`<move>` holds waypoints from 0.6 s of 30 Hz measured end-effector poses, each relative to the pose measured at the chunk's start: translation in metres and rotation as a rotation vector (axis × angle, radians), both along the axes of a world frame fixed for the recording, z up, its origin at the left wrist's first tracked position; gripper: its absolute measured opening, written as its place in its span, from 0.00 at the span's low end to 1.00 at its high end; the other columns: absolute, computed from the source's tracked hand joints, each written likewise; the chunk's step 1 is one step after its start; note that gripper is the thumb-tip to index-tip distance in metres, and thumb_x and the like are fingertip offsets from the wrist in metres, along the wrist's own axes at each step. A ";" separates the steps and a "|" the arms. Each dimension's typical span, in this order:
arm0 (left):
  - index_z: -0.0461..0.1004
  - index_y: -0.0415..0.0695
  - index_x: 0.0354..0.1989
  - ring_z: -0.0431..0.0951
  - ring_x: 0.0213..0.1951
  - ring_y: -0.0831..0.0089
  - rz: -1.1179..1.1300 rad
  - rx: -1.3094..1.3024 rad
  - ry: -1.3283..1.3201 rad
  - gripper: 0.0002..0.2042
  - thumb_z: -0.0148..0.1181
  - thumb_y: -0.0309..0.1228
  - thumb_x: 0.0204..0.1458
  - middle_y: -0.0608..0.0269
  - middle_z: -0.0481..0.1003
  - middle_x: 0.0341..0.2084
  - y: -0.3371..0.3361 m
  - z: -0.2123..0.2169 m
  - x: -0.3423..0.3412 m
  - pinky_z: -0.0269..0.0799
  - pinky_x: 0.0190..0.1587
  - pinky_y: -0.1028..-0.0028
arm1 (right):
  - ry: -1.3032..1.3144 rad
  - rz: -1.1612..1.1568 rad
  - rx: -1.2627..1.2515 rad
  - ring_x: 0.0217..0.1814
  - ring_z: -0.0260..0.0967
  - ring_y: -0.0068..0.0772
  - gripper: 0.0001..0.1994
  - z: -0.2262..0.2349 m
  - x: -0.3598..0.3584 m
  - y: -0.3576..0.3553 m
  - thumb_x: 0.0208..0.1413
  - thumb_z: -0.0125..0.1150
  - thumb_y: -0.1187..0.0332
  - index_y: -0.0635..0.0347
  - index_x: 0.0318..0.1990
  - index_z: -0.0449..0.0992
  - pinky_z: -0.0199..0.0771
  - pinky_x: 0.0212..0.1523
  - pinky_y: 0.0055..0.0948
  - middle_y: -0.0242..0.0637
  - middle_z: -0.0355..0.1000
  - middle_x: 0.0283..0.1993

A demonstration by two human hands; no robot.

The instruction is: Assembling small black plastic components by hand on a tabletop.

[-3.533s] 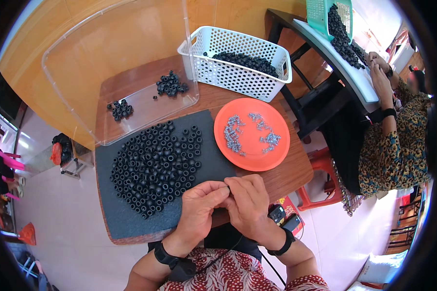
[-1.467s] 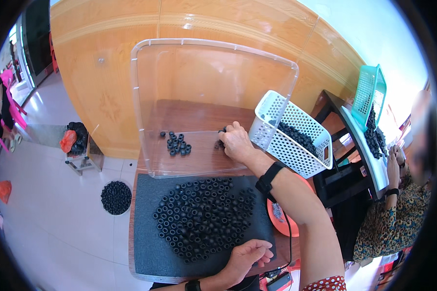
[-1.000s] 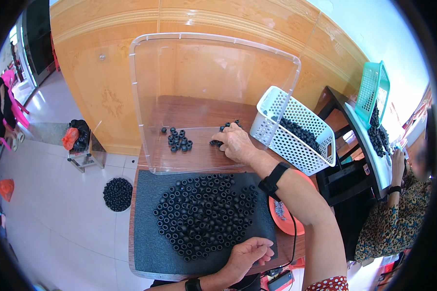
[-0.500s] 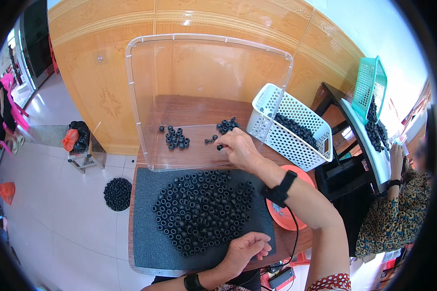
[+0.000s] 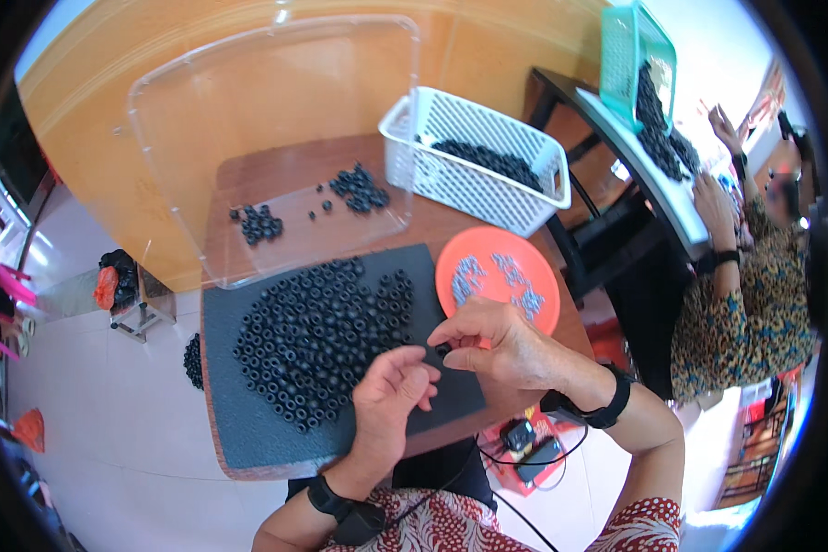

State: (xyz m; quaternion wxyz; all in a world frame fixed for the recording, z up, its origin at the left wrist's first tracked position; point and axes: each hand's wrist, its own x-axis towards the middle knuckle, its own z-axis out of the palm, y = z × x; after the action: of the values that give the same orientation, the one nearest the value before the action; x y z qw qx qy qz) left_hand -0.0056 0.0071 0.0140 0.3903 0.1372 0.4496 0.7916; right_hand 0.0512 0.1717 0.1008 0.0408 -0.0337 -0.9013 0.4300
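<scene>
Back from the clear bin, right hand [image 5: 501, 345] pinches one black ring [image 5: 442, 350].

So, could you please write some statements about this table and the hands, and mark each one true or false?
1. The right hand pinches a small black ring at its fingertips. True.
2. The orange plate is piled with black rings. False: it holds small grey-blue pieces.
3. The pile of rings lies on a dark mat. True.
4. The white basket is empty. False: dark pieces lie in its bottom.
5. The left hand reaches into the clear bin. False: it is over the mat, close to the right hand.
6. The clear bin holds a few small clusters of rings. True.
</scene>
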 end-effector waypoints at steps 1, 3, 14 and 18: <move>0.65 0.35 0.48 0.71 0.31 0.79 -0.004 -0.005 0.042 0.16 0.54 0.29 0.54 0.61 0.73 0.32 0.001 0.002 0.000 0.67 0.32 0.82 | -0.008 -0.020 -0.014 0.35 0.67 0.35 0.11 -0.005 0.009 -0.002 0.41 0.63 0.76 0.62 0.36 0.76 0.68 0.34 0.30 0.38 0.71 0.29; 0.68 0.35 0.46 0.70 0.31 0.81 -0.056 -0.025 0.073 0.14 0.56 0.29 0.53 0.63 0.73 0.32 0.004 0.002 0.003 0.66 0.31 0.83 | 0.032 0.020 0.037 0.35 0.66 0.40 0.08 -0.012 0.023 -0.007 0.42 0.61 0.76 0.62 0.33 0.75 0.66 0.34 0.34 0.38 0.70 0.28; 0.73 0.36 0.39 0.69 0.26 0.85 -0.177 -0.142 0.130 0.09 0.58 0.27 0.51 0.66 0.75 0.28 0.004 0.001 0.012 0.64 0.27 0.85 | 0.064 -0.144 0.010 0.30 0.67 0.37 0.12 -0.042 0.050 -0.026 0.43 0.61 0.76 0.64 0.37 0.68 0.66 0.32 0.32 0.39 0.67 0.28; 0.74 0.38 0.39 0.67 0.26 0.88 -0.217 -0.226 0.246 0.09 0.58 0.29 0.52 0.71 0.73 0.26 0.002 0.004 0.008 0.62 0.26 0.86 | 0.018 -0.251 -0.143 0.32 0.66 0.38 0.11 -0.043 0.052 -0.029 0.43 0.60 0.77 0.64 0.36 0.67 0.66 0.33 0.34 0.39 0.67 0.27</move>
State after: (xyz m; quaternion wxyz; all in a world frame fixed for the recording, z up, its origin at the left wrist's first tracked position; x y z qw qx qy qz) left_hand 0.0023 0.0089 0.0184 0.4284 0.2358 0.5623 0.6669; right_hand 0.1035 0.1426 0.0582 0.1000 -0.1451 -0.8565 0.4851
